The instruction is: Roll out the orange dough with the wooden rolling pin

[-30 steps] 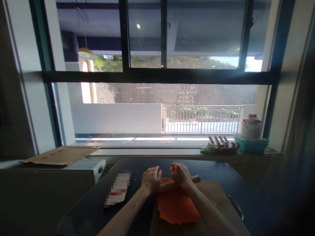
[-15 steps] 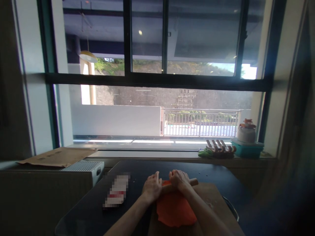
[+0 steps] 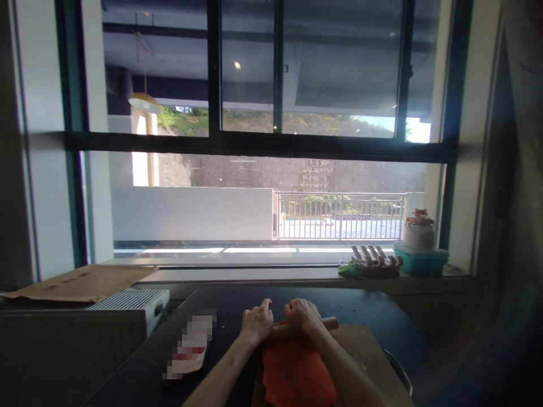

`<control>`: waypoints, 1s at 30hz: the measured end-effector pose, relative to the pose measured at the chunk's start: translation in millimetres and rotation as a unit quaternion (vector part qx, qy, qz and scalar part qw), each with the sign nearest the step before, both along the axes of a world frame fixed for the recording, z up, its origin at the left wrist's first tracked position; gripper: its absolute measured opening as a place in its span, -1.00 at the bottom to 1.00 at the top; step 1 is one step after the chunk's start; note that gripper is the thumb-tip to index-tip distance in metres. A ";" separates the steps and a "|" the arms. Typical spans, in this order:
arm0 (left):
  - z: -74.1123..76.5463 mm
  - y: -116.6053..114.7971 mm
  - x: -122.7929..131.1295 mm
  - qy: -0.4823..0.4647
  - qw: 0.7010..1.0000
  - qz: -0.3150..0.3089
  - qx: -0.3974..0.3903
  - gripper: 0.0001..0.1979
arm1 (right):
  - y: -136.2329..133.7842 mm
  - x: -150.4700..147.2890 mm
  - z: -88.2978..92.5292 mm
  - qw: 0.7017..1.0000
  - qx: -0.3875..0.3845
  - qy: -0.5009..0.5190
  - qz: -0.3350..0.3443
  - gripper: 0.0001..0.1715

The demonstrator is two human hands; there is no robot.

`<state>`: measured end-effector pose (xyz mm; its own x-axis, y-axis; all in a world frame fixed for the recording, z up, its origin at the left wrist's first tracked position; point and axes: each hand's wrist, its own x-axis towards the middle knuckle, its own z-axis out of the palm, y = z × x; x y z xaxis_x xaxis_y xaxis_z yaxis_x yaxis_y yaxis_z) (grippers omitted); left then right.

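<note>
A wooden rolling pin (image 3: 283,332) lies across the far part of a flat orange sheet of dough (image 3: 297,370). My left hand (image 3: 257,322) is closed around the pin's left end. Farther right, my right hand (image 3: 302,314) curls over the pin, and the pin's right tip sticks out past it. Only a sliver of orange shows beyond the pin; most of the sheet spreads out on the near side, partly behind my right forearm. Beneath it is a brown wooden board (image 3: 360,353).
The board rests on a dark table (image 3: 237,299), with a metal handle (image 3: 397,370) at its right. A blurred pale item (image 3: 190,347) lies left. On the windowsill stand a brown slatted rack (image 3: 375,263) and a teal box (image 3: 419,261). Brown paper (image 3: 80,282) tops a white unit.
The rolling pin and both hands have moved slightly away from me over the dough, and less orange shows beyond the pin. My view has tilted up a little and shifted right.
</note>
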<state>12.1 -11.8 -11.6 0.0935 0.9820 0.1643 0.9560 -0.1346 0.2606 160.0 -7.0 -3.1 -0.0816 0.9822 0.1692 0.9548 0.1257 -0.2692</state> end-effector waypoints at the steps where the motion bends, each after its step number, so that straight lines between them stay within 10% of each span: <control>1: 0.0 -2.0 -0.2 -0.002 1.000 -0.003 0.003 -0.58 | -4.4 0.7 -0.9 1.000 0.001 -0.002 0.012 -0.54; 10: -2.8 -34.7 5.1 0.005 0.997 -0.049 0.053 -0.57 | -10.5 0.0 -4.2 1.000 0.013 -0.009 0.004 -0.51; 21: 4.6 11.0 3.9 0.011 0.999 -0.036 -0.017 -0.63 | 11.5 1.2 -0.8 1.000 -0.012 -0.003 -0.004 -0.55; 30: -1.0 -12.1 1.1 -0.009 0.998 -0.052 0.018 -0.61 | -8.5 1.6 -0.4 0.999 -0.008 -0.017 0.029 -0.52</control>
<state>13.2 -23.8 -12.5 0.1914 0.9605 0.2020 0.9313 -0.2427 0.2717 161.7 -15.4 -3.5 -0.1442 0.9783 0.1487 0.9549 0.1770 -0.2386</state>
